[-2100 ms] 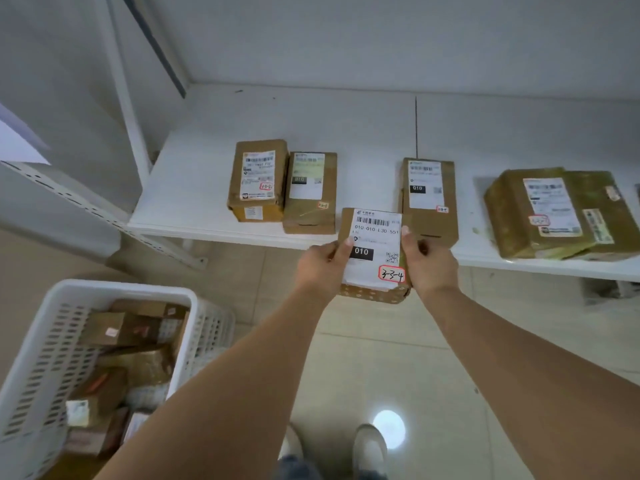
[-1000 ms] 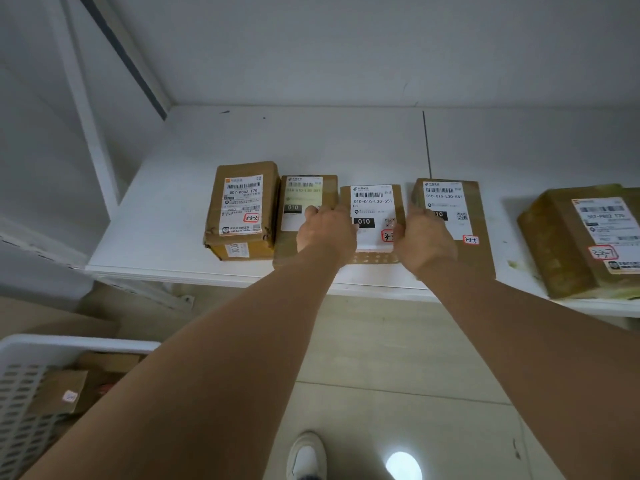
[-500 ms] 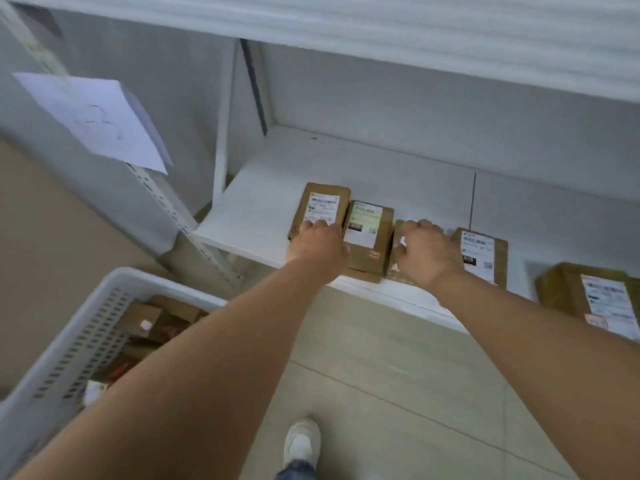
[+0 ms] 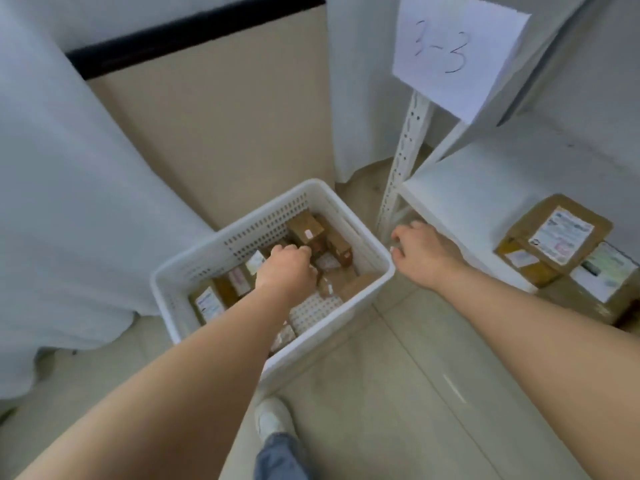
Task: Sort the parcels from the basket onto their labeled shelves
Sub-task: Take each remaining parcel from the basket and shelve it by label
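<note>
A white perforated basket (image 4: 349,320) stands on the floor, holding several brown parcels, among them an upright box (image 4: 306,228) and a flat one with a white label (image 4: 207,301). My left hand (image 4: 287,268) is down inside the basket on top of the parcels. Its fingers are curled and the fingertips are hidden. My right hand (image 4: 420,251) hovers just past the basket's right rim, near the shelf corner, fingers loosely spread and holding nothing. The low white shelf (image 4: 467,188) at right carries two labelled parcels (image 4: 554,237), (image 4: 602,282).
A paper sign reading 3-3 (image 4: 453,53) hangs on the shelf's perforated upright (image 4: 403,157). White cloth (image 4: 69,202) drapes along the left and back. My shoe (image 4: 273,417) stands on the tiled floor just in front of the basket.
Both hands have left the parcel in the row on the shelf. My view has swung left and down to the basket, and my left hand has gone into it.
</note>
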`<state>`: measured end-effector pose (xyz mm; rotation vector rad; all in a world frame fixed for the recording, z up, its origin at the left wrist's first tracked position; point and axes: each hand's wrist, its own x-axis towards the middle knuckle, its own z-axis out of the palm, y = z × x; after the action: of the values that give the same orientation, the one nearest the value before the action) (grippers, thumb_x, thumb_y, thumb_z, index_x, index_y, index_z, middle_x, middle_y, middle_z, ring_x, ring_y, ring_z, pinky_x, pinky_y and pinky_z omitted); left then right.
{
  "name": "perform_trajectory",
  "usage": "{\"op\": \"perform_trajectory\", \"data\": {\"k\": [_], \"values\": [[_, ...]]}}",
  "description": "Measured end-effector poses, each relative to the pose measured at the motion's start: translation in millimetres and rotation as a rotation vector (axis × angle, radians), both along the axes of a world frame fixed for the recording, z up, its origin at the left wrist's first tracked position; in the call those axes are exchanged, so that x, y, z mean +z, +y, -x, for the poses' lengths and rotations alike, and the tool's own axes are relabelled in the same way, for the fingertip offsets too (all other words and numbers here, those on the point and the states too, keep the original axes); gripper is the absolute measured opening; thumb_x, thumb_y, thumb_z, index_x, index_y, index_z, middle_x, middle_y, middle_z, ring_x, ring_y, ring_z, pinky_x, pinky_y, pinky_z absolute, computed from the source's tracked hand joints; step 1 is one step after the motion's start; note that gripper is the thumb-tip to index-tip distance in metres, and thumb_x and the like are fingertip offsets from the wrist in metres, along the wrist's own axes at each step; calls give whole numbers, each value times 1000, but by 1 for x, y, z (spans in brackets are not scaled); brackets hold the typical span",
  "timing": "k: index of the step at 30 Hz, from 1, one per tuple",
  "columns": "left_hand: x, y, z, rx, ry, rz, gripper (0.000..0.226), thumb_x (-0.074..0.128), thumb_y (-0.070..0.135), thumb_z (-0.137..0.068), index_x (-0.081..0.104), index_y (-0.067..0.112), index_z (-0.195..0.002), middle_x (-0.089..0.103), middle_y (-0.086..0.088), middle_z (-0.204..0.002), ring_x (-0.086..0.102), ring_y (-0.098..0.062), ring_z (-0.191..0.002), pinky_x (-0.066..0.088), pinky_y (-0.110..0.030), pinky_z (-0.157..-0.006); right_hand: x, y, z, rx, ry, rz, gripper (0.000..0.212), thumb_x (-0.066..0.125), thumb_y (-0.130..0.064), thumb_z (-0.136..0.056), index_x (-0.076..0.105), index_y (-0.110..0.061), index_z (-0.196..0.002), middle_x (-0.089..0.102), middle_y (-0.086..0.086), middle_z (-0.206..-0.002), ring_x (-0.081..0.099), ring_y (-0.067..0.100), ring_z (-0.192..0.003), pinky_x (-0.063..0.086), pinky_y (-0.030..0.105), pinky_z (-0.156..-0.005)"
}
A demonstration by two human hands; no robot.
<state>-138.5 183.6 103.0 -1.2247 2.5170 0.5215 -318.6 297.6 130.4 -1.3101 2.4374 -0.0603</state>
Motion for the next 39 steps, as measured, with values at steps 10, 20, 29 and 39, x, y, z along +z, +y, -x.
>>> {"op": "perform_trajectory", "data": {"k": [10,20,29,39], "values": [[-58,-143,-140,292,-47,-43,39,41,25,-97,47,15,-134,54,-9,-128,45,-29,-119,48,-43,-95,-72,-172,-91,146,-83,-123,34,48,-31,-96,53,-16,-127,49,11,-128,50,32,-117,47,41,-94],[-126,-183,-157,334,-51,-167,48,52,27,-94,43,18,-140,51,-7,-135,43,-29,-126,42,-43,-104,-126,-222,-105,186,-112,-351,33,48,-31,-97,51,-13,-125,50,11,-127,49,30,-116,47,39,-90],[-230,-199,-116,433,-29,-220,55,57,28,-91,39,16,-141,45,-10,-139,47,-29,-121,45,-41,-98,-228,-264,-85,244,-191,-403,43,53,-29,-95,45,-12,-134,47,15,-132,48,33,-119,46,40,-94],[-367,-225,-72,652,46,-352,89,70,23,-84,11,22,-150,22,-14,-151,42,-36,-129,44,-43,-99,-381,-285,-96,-5,-461,-372,41,57,-30,-94,45,-17,-131,57,10,-122,56,31,-111,50,42,-92]]}}
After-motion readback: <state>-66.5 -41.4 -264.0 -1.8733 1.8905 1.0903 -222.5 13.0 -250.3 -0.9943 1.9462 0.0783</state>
